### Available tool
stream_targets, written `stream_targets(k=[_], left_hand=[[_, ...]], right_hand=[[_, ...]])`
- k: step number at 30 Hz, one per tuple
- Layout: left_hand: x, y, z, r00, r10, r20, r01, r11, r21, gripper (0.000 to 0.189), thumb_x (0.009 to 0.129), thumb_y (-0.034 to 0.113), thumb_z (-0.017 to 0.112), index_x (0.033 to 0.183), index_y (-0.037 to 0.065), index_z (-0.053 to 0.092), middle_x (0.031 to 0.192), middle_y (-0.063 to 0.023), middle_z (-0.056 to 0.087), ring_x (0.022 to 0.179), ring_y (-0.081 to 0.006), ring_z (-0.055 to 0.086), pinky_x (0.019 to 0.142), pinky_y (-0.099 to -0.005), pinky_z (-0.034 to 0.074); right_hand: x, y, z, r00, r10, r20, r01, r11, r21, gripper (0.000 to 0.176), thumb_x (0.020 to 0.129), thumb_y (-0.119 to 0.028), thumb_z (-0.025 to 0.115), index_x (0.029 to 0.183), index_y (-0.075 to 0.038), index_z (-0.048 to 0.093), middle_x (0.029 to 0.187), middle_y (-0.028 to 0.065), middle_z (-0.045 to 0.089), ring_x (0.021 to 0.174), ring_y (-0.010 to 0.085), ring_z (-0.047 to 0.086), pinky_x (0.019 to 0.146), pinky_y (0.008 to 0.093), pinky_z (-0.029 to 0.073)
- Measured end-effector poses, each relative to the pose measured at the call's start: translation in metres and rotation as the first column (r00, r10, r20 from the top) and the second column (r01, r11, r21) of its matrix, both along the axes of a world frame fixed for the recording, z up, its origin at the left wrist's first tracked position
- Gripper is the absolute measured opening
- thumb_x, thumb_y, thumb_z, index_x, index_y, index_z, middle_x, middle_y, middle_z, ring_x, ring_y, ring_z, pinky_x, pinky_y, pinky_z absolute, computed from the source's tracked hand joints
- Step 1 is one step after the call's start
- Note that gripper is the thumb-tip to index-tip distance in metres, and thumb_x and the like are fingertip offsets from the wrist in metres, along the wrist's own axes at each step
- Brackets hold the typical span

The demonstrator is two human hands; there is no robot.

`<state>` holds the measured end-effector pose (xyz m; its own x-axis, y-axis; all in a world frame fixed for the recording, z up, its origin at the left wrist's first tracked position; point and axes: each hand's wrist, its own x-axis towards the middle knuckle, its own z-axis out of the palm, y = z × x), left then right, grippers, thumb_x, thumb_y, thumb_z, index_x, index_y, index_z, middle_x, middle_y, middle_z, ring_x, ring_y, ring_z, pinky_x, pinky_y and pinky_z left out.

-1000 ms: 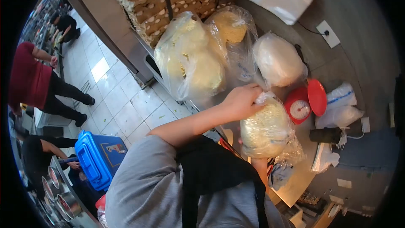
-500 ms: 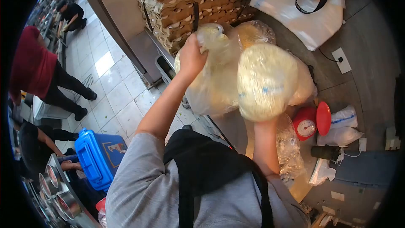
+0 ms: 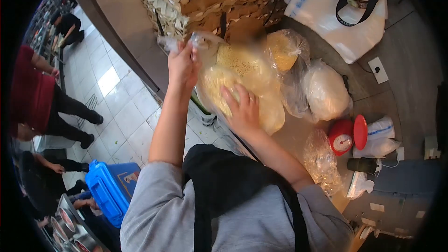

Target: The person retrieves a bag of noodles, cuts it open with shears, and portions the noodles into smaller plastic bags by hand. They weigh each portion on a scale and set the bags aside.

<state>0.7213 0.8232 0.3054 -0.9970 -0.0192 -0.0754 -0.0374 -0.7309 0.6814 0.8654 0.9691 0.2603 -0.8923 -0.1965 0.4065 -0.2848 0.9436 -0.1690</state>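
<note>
My left hand [image 3: 185, 65] is closed round the gathered, twisted mouth of a clear plastic bag [image 3: 217, 81] and pulls it up near the egg trays. Pale yellow shredded strands fill that bag. My right hand [image 3: 243, 109] rests on the bag's side with its fingers spread. Beside and behind it lie more of the yellow strands in clear plastic [image 3: 242, 60]. Just right of these is a knotted bag of yellow shreds [image 3: 282, 56], and past it a full white bag [image 3: 326, 91].
Stacked egg trays [image 3: 210, 0] rise behind the bags. To the right stand a red dial scale [image 3: 341, 137] and crumpled clear plastic [image 3: 321, 161]. A blue lidded bin [image 3: 112, 186] is on the floor at left, near a person in a red shirt [image 3: 32, 84] and other people.
The bag my right hand held up is down on the pile, with that hand moved left onto it. My left hand has shifted left, drawing the bag's mouth out.
</note>
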Motion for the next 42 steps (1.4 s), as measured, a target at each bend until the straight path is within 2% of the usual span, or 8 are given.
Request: stream_targets(k=[8, 14, 19, 22, 26, 32, 36, 42], left_hand=[[0.041, 0.037, 0.031, 0.967, -0.248, -0.061, 0.247, 0.969, -0.024, 0.024, 0.088, 0.000, 0.046, 0.073, 0.015, 0.036, 0.071, -0.0015, 0.050, 0.048, -0.0041, 0.036, 0.039, -0.0186, 0.023], [0.039, 0.049, 0.018, 0.949, -0.283, -0.139, 0.282, 0.959, -0.029, 0.023, 0.087, -0.003, 0.046, 0.072, 0.013, 0.038, 0.077, -0.0024, 0.050, 0.057, -0.0043, 0.043, 0.043, -0.0168, 0.028], [0.015, 0.057, 0.045, 0.978, -0.121, -0.169, 0.128, 0.991, 0.032, 0.024, 0.087, -0.003, 0.045, 0.073, 0.015, 0.037, 0.068, -0.0034, 0.051, 0.042, -0.0065, 0.033, 0.037, -0.0216, 0.023], [0.011, 0.066, 0.057, 0.930, -0.192, -0.314, 0.228, 0.970, 0.084, 0.023, 0.087, -0.001, 0.050, 0.073, 0.014, 0.039, 0.071, -0.0002, 0.050, 0.052, -0.0048, 0.042, 0.041, -0.0181, 0.028], [0.013, 0.072, 0.041, 0.950, -0.195, -0.243, 0.204, 0.979, 0.012, 0.023, 0.087, -0.001, 0.051, 0.073, 0.014, 0.039, 0.080, -0.0010, 0.052, 0.062, -0.0053, 0.048, 0.044, -0.0164, 0.030], [0.016, 0.066, 0.031, 0.955, -0.088, -0.285, 0.078, 0.996, -0.047, 0.022, 0.088, 0.000, 0.051, 0.073, 0.013, 0.040, 0.080, -0.0008, 0.051, 0.070, -0.0057, 0.051, 0.052, -0.0146, 0.037], [-0.001, 0.058, 0.044, 0.964, 0.013, -0.264, -0.042, 0.994, -0.105, 0.019, 0.088, 0.002, 0.052, 0.075, 0.012, 0.042, 0.079, -0.0009, 0.053, 0.069, -0.0067, 0.052, 0.054, -0.0158, 0.039], [-0.018, 0.052, 0.035, 0.953, 0.083, -0.292, -0.125, 0.984, -0.129, 0.009, 0.086, 0.004, 0.054, 0.082, 0.012, 0.052, 0.077, -0.0011, 0.060, 0.068, -0.0048, 0.054, 0.046, -0.0183, 0.035]], right_hand=[[0.018, 0.050, 0.051, 0.773, -0.001, 0.635, -0.090, 0.990, 0.110, 0.087, 0.058, -0.015, 0.071, 0.135, -0.021, 0.032, 0.117, 0.0190, 0.040, 0.096, 0.0336, 0.048, 0.078, 0.0418, 0.040], [0.027, 0.026, -0.007, 0.963, -0.059, 0.264, -0.001, 0.975, 0.221, 0.087, 0.058, -0.016, 0.067, 0.136, -0.012, 0.028, 0.115, 0.0206, 0.043, 0.096, 0.0336, 0.049, 0.070, 0.0422, 0.042], [0.030, 0.081, 0.010, 0.891, -0.048, 0.452, 0.245, 0.889, -0.387, 0.082, 0.065, -0.037, 0.070, 0.132, -0.009, 0.033, 0.118, 0.0184, 0.044, 0.114, 0.0352, 0.043, 0.095, 0.0383, 0.036], [0.037, 0.092, 0.009, 0.823, -0.136, 0.552, 0.374, 0.861, -0.345, 0.069, 0.070, -0.041, 0.068, 0.125, -0.008, 0.041, 0.118, 0.0184, 0.044, 0.112, 0.0339, 0.044, 0.092, 0.0394, 0.037], [0.026, 0.074, -0.003, 0.850, -0.334, 0.408, 0.467, 0.836, -0.288, 0.036, 0.079, -0.042, 0.059, 0.083, -0.006, 0.057, 0.076, 0.0144, 0.059, 0.072, 0.0336, 0.058, 0.063, 0.0420, 0.045], [-0.006, 0.090, 0.019, 0.913, -0.169, 0.372, 0.297, 0.899, -0.322, 0.037, 0.081, -0.037, 0.060, 0.061, -0.006, 0.055, 0.056, 0.0133, 0.051, 0.052, 0.0297, 0.051, 0.050, 0.0400, 0.039], [-0.045, 0.091, 0.077, 0.971, 0.086, 0.222, -0.090, 0.996, 0.010, 0.020, 0.082, -0.028, 0.058, 0.072, -0.012, 0.065, 0.064, 0.0115, 0.059, 0.058, 0.0287, 0.057, 0.053, 0.0389, 0.045], [-0.050, 0.100, 0.131, 0.997, -0.016, -0.080, 0.012, 0.999, -0.052, 0.012, 0.078, -0.018, 0.057, 0.076, -0.014, 0.068, 0.079, 0.0072, 0.065, 0.073, 0.0279, 0.062, 0.062, 0.0410, 0.049]])
